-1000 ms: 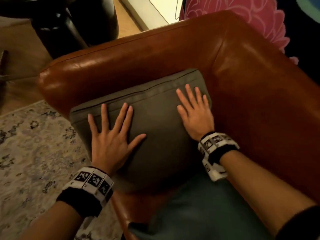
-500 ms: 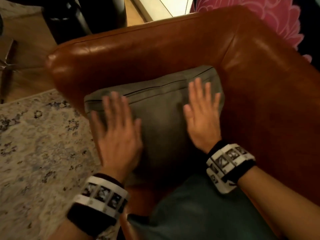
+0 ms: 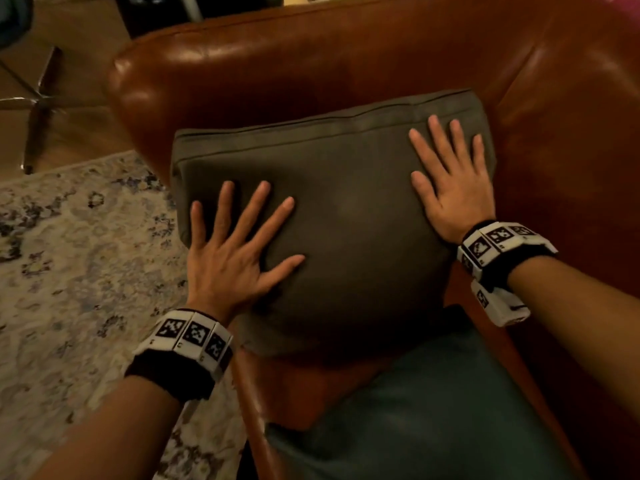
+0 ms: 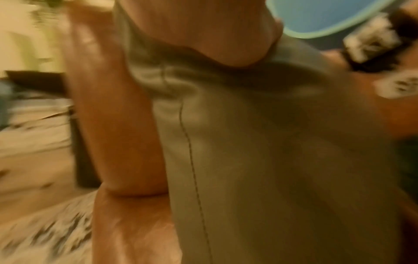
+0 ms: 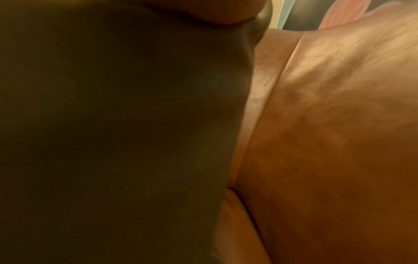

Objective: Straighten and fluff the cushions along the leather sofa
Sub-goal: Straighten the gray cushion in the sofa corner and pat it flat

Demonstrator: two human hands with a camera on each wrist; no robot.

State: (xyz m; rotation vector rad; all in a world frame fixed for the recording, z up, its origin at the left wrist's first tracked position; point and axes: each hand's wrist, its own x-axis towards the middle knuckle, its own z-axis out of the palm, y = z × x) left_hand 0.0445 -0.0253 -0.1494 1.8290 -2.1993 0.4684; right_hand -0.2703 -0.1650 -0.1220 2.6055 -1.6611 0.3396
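A grey-green cushion (image 3: 349, 216) leans in the corner of the brown leather sofa (image 3: 311, 60), against the armrest and backrest. My left hand (image 3: 235, 251) lies flat with fingers spread on the cushion's lower left face. My right hand (image 3: 450, 174) presses flat on its upper right part, fingers straight. The left wrist view shows the cushion (image 4: 260, 160) close up with its seam, blurred, beside the leather armrest (image 4: 117, 125). In the right wrist view the cushion (image 5: 113, 125) is dark, next to the sofa leather (image 5: 328, 125).
A teal cushion (image 3: 433, 410) lies on the seat below the grey one. A patterned pale rug (image 3: 69, 271) covers the floor left of the sofa. A chair's metal base (image 3: 38, 98) stands at the upper left on the wooden floor.
My left hand has slid down and spread its fingers on the cushion's lower left. My right hand stays flat on the upper right. The head view has shifted left.
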